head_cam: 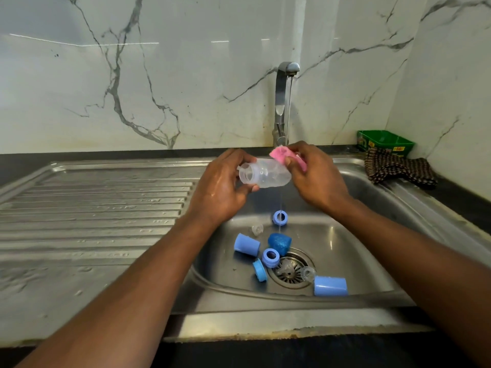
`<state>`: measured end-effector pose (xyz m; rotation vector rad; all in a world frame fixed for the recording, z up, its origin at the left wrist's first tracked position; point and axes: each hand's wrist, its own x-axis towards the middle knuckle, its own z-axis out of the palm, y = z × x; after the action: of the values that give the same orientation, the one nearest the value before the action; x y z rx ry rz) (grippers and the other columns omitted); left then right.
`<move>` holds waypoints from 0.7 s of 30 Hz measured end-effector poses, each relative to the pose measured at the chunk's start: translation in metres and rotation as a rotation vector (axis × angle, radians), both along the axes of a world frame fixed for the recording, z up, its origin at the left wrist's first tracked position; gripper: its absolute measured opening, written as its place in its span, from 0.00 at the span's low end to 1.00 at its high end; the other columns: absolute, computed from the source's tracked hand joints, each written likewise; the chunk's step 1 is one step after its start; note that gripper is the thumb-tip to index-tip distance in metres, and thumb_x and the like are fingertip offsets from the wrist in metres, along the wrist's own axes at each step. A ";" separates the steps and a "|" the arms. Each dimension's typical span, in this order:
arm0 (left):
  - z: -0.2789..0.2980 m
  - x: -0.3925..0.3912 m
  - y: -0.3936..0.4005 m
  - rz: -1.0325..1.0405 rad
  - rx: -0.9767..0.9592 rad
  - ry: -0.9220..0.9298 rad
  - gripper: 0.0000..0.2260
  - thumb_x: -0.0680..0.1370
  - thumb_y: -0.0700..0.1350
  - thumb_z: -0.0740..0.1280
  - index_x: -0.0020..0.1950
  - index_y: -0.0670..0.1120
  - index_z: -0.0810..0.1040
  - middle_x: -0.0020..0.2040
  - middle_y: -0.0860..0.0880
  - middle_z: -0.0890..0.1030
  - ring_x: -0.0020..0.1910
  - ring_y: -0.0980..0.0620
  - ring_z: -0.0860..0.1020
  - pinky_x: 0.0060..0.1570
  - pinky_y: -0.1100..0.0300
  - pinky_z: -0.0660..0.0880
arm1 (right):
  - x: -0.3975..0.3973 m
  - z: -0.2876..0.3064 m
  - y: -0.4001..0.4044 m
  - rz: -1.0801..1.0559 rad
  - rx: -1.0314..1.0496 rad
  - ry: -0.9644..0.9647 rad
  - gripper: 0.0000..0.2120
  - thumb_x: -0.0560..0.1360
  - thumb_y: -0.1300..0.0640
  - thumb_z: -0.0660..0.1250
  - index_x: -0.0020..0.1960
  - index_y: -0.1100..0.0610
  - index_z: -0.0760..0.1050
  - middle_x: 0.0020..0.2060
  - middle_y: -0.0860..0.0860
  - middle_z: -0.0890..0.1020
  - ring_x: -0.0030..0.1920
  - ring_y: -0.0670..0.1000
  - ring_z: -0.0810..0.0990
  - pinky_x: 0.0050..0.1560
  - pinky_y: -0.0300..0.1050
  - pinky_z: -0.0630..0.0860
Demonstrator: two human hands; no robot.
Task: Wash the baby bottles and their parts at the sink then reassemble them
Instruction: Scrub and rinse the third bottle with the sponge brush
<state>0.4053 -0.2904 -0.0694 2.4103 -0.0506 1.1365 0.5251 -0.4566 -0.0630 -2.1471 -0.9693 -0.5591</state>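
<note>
My left hand (221, 181) grips the neck end of a clear baby bottle (265, 173), held sideways over the sink basin (345, 235). In my right hand (316, 173) is a pink sponge (281, 153), pressed against the bottle's base. A thin stream of water runs from the tap (285, 75) past the bottle. In the basin lie two light blue caps (247, 244) (330, 286), a dark blue glittery cap (279, 243), two blue screw rings (279, 217) (270, 257), a blue disc (259, 270) and two clear teats (257, 229) (307, 273).
The ribbed steel draining board (93, 213) lies to the left. A green tub (385, 142) and a checked cloth (398, 168) sit on the dark counter at the back right. The drain strainer (288, 272) is in the basin's middle. Marble wall stands behind.
</note>
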 end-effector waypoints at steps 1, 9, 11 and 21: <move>-0.001 0.001 -0.001 0.010 -0.008 0.008 0.19 0.67 0.40 0.80 0.55 0.45 0.79 0.51 0.50 0.80 0.47 0.50 0.80 0.46 0.50 0.81 | -0.004 0.000 0.002 0.074 0.029 -0.008 0.15 0.83 0.50 0.60 0.66 0.53 0.74 0.58 0.53 0.79 0.56 0.51 0.77 0.51 0.45 0.73; 0.001 0.003 -0.004 0.135 -0.475 0.007 0.17 0.69 0.48 0.79 0.55 0.49 0.80 0.47 0.51 0.82 0.42 0.51 0.83 0.45 0.58 0.81 | -0.013 0.001 0.006 0.093 0.058 -0.075 0.15 0.82 0.48 0.61 0.67 0.50 0.75 0.54 0.51 0.77 0.51 0.50 0.76 0.50 0.48 0.76; 0.000 0.005 -0.006 0.110 -0.583 0.017 0.17 0.68 0.53 0.78 0.53 0.51 0.80 0.46 0.51 0.83 0.42 0.49 0.84 0.46 0.50 0.82 | -0.008 0.001 0.000 0.018 0.086 -0.043 0.16 0.82 0.48 0.61 0.68 0.51 0.74 0.54 0.52 0.76 0.51 0.52 0.77 0.48 0.47 0.75; 0.016 -0.005 -0.009 -0.052 -1.193 0.085 0.23 0.76 0.56 0.71 0.60 0.38 0.76 0.42 0.44 0.85 0.40 0.48 0.85 0.41 0.57 0.81 | -0.024 -0.002 0.007 0.134 -0.093 -0.209 0.13 0.82 0.47 0.60 0.64 0.48 0.75 0.56 0.49 0.75 0.48 0.52 0.78 0.45 0.51 0.77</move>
<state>0.4002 -0.2999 -0.0533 1.3585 0.4577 0.6950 0.5010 -0.4496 -0.0652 -2.1154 -1.2661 -0.6941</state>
